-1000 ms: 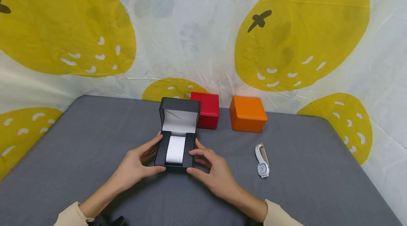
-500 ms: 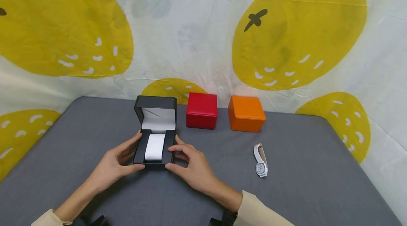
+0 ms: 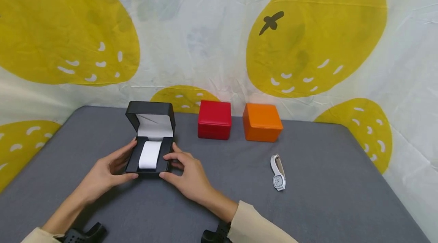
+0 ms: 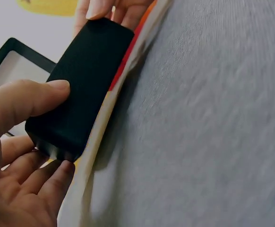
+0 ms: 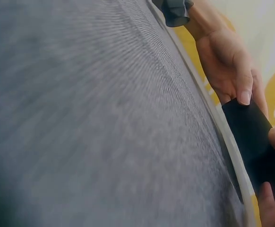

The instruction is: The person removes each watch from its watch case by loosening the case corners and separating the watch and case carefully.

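Between my two hands is a black watch box (image 3: 166, 155), its lid up, showing a white lining and a white watch cushion (image 3: 149, 155). My left hand (image 3: 102, 176) grips the box's left side, thumb on the front face and fingers along the side. On the right side my right hand (image 3: 191, 176) holds it likewise, with a finger over the top edge. The left wrist view shows the front of the box (image 4: 81, 80) with the thumb pressed on it. Whether the box's underside touches the table is unclear. A white wristwatch (image 3: 278, 180) lies to the right, apart from both hands.
A closed red box (image 3: 214, 120) and a closed orange box (image 3: 262, 123) stand at the back of the grey table (image 3: 318, 197). Behind them hangs a white cloth (image 3: 205, 26) with yellow fruit prints. Black wrist devices (image 3: 219, 235) sit on both wrists.
Both hands have carried the open watch box leftward, from in front of the red box to left of it. The red box shows fully now. The wristwatch and orange box stay put.
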Action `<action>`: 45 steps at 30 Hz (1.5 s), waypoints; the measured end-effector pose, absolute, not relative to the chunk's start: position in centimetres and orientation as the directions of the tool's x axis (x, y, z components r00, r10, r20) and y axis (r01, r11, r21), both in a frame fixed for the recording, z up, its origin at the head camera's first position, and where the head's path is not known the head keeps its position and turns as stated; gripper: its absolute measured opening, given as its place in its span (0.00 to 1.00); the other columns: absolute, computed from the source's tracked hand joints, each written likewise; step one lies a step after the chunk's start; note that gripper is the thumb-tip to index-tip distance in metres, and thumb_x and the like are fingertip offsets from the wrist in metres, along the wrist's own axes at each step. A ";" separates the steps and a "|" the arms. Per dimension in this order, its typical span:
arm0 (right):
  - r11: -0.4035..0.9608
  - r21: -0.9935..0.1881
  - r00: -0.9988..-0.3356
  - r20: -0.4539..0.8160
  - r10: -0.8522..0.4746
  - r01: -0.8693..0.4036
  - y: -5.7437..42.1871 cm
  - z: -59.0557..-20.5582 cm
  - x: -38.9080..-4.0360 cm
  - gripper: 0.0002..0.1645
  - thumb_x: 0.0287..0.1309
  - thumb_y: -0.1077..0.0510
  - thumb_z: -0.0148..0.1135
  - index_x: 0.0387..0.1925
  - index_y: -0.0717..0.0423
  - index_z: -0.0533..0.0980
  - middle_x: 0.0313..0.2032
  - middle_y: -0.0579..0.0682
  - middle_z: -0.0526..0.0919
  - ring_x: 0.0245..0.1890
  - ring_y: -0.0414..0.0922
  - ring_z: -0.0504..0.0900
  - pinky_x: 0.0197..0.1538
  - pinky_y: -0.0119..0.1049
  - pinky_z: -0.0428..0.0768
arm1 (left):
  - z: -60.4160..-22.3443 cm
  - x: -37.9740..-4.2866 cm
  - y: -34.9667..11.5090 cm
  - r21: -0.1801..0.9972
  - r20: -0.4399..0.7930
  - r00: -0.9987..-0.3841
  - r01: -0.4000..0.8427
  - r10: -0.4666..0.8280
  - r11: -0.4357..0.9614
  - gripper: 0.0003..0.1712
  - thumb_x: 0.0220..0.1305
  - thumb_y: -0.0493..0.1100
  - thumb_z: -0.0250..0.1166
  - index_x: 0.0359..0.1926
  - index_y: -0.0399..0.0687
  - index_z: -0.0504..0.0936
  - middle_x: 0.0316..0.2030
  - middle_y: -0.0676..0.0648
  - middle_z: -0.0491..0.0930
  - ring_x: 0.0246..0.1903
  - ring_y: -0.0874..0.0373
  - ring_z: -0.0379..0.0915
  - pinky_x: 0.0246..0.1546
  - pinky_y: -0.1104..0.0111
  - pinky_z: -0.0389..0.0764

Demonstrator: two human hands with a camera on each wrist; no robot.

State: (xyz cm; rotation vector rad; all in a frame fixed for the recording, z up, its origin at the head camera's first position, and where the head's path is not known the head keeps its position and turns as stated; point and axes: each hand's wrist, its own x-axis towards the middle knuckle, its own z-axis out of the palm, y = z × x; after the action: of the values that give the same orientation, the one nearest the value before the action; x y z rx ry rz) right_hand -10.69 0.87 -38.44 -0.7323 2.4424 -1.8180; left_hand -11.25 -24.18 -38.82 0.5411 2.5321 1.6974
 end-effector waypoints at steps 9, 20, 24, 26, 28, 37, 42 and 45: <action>0.208 -0.904 -0.887 0.281 -0.367 -0.373 -0.6 -39.9 -11.3 0.21 0.46 0.57 0.67 0.46 0.49 0.74 0.63 0.48 0.58 0.55 0.37 0.65 0.47 0.25 0.70 | -39.4 -11.7 -25.5 0.926 0.147 -0.940 0.240 0.307 0.293 0.47 0.45 0.37 0.70 0.66 0.53 0.57 0.65 0.45 0.53 0.61 0.63 0.52 0.49 0.81 0.63; 0.218 -0.909 -0.892 0.259 -0.369 -0.354 -1.3 -39.9 -11.5 0.20 0.46 0.59 0.67 0.45 0.52 0.74 0.63 0.51 0.58 0.55 0.40 0.66 0.46 0.25 0.71 | -39.9 -11.9 -26.1 0.928 0.136 -0.944 0.228 0.302 0.295 0.47 0.45 0.38 0.70 0.66 0.51 0.57 0.64 0.42 0.54 0.58 0.67 0.56 0.48 0.81 0.64; 0.203 -0.919 -0.897 0.248 -0.365 -0.337 -1.1 -38.4 -10.8 0.20 0.46 0.64 0.66 0.44 0.58 0.74 0.63 0.55 0.58 0.55 0.44 0.67 0.46 0.29 0.72 | -39.8 -11.9 -26.2 0.891 0.137 -0.944 0.249 0.299 0.380 0.46 0.45 0.40 0.70 0.65 0.53 0.58 0.63 0.44 0.56 0.56 0.69 0.60 0.48 0.82 0.63; 0.199 -0.921 -0.896 0.245 -0.369 -0.334 -0.9 -37.6 -10.5 0.20 0.46 0.66 0.65 0.44 0.61 0.73 0.62 0.57 0.59 0.55 0.45 0.68 0.46 0.31 0.73 | -39.8 -11.9 -26.2 0.864 0.131 -0.946 0.255 0.295 0.434 0.46 0.46 0.42 0.70 0.65 0.56 0.58 0.63 0.46 0.57 0.54 0.71 0.61 0.47 0.84 0.62; 0.222 -0.909 -0.888 0.252 -0.384 -0.354 -0.7 -37.8 -10.7 0.21 0.46 0.65 0.66 0.44 0.60 0.73 0.62 0.57 0.59 0.56 0.44 0.67 0.46 0.30 0.73 | -39.8 -11.9 -26.3 0.848 0.126 -0.946 0.259 0.298 0.462 0.46 0.46 0.43 0.70 0.65 0.57 0.58 0.63 0.47 0.57 0.54 0.71 0.61 0.47 0.84 0.62; 0.224 -0.910 -0.855 0.209 -0.475 -0.347 -0.4 -40.1 -12.0 0.23 0.50 0.55 0.64 0.50 0.50 0.70 0.65 0.47 0.53 0.61 0.39 0.58 0.50 0.25 0.68 | -39.1 -11.8 -26.8 0.838 0.077 -0.940 0.241 0.331 0.490 0.43 0.51 0.45 0.66 0.66 0.55 0.55 0.64 0.47 0.55 0.57 0.65 0.59 0.47 0.84 0.63; 0.193 -0.918 -0.853 0.223 -0.472 -0.346 -0.3 -40.1 -11.8 0.22 0.52 0.56 0.62 0.50 0.51 0.70 0.65 0.48 0.53 0.61 0.42 0.58 0.50 0.27 0.68 | -39.1 -11.8 -26.6 0.830 0.096 -0.940 0.257 0.327 0.495 0.43 0.50 0.44 0.68 0.66 0.53 0.57 0.64 0.47 0.56 0.57 0.58 0.60 0.47 0.83 0.63; 0.166 -0.919 -0.855 0.252 -0.453 -0.358 -0.3 -40.0 -11.8 0.20 0.53 0.57 0.61 0.49 0.52 0.71 0.64 0.49 0.56 0.60 0.42 0.61 0.49 0.28 0.70 | -39.0 -11.8 -26.5 0.831 0.093 -0.940 0.255 0.328 0.494 0.43 0.49 0.44 0.68 0.66 0.53 0.57 0.64 0.47 0.56 0.58 0.51 0.58 0.47 0.84 0.62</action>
State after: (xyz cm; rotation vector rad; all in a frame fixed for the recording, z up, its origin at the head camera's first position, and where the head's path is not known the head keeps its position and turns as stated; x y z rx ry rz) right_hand -11.78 -0.28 -39.99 -0.8149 2.3359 -1.8032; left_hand -11.81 -26.52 -38.98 0.5170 2.6480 1.4528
